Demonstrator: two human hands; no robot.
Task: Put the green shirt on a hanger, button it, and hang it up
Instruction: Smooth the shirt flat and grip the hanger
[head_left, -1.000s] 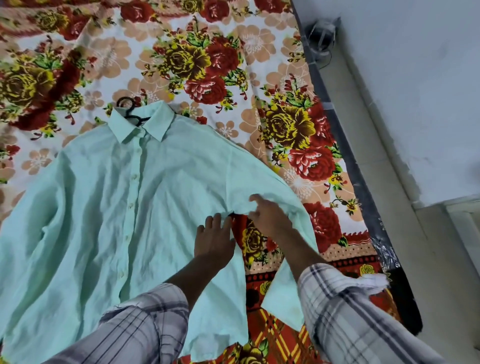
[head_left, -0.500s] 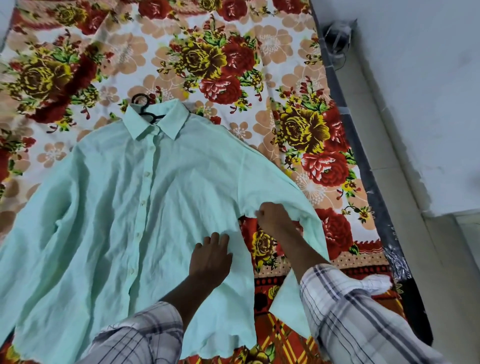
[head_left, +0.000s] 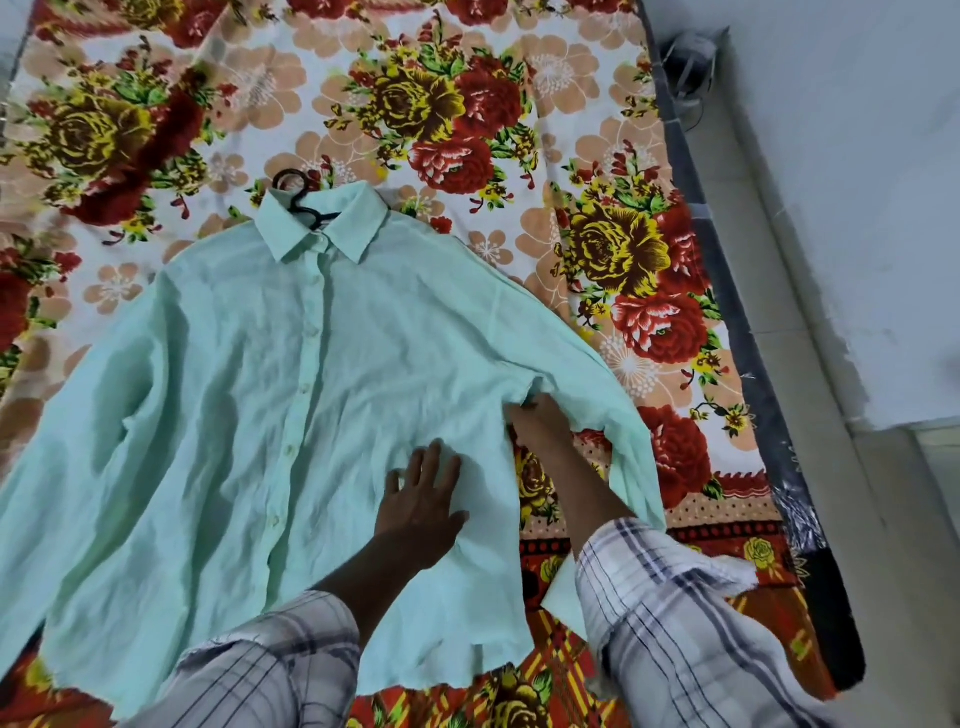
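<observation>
The left hand (head_left: 423, 501) lies flat on the front of the shirt (head_left: 249, 395), fingers straight and spread, pressing the cloth down and holding nothing. A second ago it sat right at the shirt's side edge; now pale green cloth shows on both sides of it. The right hand (head_left: 540, 421) has gone from the underside of the sleeve (head_left: 597, 384), one finger out, up into the underarm, where the cloth bunches. Its fingertips are hidden in that fold, so I cannot tell whether they pinch the seam or only push against it. The side of the shirt looks pulled straighter than before, which suggests smoothing, not fastening. The shirt lies spread face up on the flowered bedsheet (head_left: 467, 104), and the hook of the hanger (head_left: 293, 195) sticks out above the closed collar (head_left: 332, 228). The buttons (head_left: 311, 332) appear done up down the front, so what probably remains is lifting it by the hook and hanging it.
</observation>
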